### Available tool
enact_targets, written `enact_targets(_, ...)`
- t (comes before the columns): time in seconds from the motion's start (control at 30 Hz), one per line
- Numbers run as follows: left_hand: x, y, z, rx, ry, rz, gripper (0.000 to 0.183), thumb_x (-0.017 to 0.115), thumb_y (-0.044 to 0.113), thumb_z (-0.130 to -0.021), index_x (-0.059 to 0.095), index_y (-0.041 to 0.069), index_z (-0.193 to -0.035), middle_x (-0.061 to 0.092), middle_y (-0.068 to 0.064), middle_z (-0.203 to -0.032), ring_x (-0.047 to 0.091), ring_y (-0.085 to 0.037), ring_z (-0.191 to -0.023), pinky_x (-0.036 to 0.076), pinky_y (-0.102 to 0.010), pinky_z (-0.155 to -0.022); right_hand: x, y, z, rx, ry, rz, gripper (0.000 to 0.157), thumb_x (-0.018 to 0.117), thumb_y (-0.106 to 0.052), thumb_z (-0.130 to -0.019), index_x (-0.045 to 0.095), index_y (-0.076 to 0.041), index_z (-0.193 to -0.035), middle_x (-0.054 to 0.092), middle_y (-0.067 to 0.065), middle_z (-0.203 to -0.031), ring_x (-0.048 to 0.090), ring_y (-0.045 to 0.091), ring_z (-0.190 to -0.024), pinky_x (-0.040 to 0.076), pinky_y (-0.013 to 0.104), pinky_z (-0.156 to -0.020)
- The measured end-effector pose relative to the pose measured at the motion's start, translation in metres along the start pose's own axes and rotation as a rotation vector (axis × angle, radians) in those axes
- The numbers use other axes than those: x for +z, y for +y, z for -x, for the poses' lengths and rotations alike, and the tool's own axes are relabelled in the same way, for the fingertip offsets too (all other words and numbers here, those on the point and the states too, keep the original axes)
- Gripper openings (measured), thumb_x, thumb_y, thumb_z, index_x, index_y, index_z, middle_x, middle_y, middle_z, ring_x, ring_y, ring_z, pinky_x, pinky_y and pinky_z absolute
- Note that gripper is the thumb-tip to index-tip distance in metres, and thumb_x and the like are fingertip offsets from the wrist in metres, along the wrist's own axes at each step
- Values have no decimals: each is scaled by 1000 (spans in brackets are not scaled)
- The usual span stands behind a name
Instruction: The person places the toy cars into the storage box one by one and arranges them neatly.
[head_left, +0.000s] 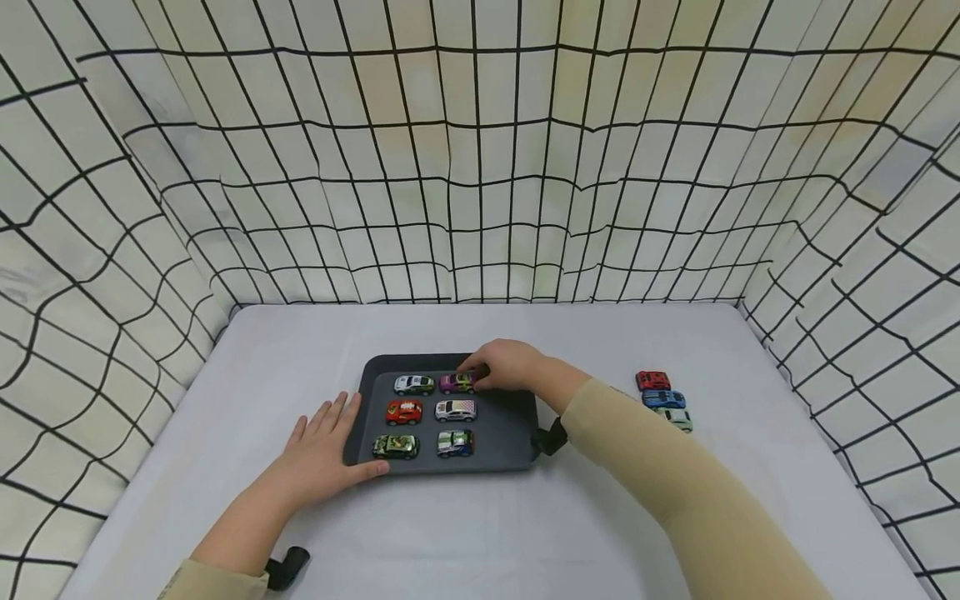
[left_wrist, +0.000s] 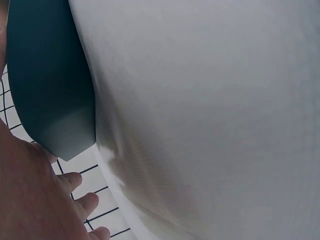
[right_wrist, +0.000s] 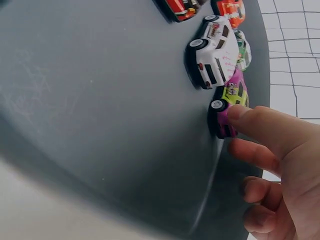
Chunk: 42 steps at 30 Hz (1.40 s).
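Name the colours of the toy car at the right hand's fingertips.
That toy car is purple and yellow-green, clearest in the right wrist view.

We have room on the tray's (head_left: pixel 502 446) near right. 6 cars (head_left: pixel 456 410) and our left hand (head_left: pixel 318 458) obstruct its left.

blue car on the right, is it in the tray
No, the blue car lies on the table outside the tray, between a red car and a pale green car.
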<state>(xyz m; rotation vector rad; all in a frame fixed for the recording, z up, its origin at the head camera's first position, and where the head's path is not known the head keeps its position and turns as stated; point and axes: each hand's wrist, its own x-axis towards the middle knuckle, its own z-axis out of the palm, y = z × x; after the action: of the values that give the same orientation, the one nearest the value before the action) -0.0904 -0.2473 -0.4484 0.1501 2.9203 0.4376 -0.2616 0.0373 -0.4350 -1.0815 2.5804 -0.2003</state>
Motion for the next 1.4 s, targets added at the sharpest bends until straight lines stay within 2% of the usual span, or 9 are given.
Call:
enact_targets(0.37,4,-2,-2,-10,5,-8,127,60,82,-73,15,-1,-157,14,-29,-160,13,-52,-145,7,-69,-114,-12,10,24,8,47,-109,41,71,-32,-93,65,-30,-133,67,-11,-100,58,8,-85,50,27,-74)
enact_targets(0.73,6,-3,-2,-12,6,-10,127,60,83,-73,14,-1,-157,14,-29,-160,13,-52,-145,7,-69,-114,-20,22,58,63,99,-118,41,72,-31,-92,66,-28,-133,67,-8,-103,60,13,-97,50,31,-83)
enact_targets(1.0,4,-2,-2,-5,26,8,123,65,77,-75,16,-1,-157,14,-29,-160,13,-51,-145,6,-69,-114,-13,53,86,112,128,-158,40,73,-28,-92,67,-25,-132,68,-4,-110,61,22,-112,51,39,-92)
enact_targets(1.2,4,-2,-1,5,18,5,124,62,79,-75,15,-1,-157,14,-29,-160,13,-52,-145,6,-69,-114,-8,81,113,143,159,-204,41,73,-27,-91,67,-21,-131,70,1,-116,61,26,-113,50,43,-93)
enact_targets(1.4,4,-3,-1,4,17,-2,125,60,81,-75,15,-1,-157,14,-29,-160,13,-52,-145,6,-69,-114,-5,107,140,242,178,-216,41,73,-29,-92,67,-21,-131,69,1,-116,61,25,-104,51,43,-87)
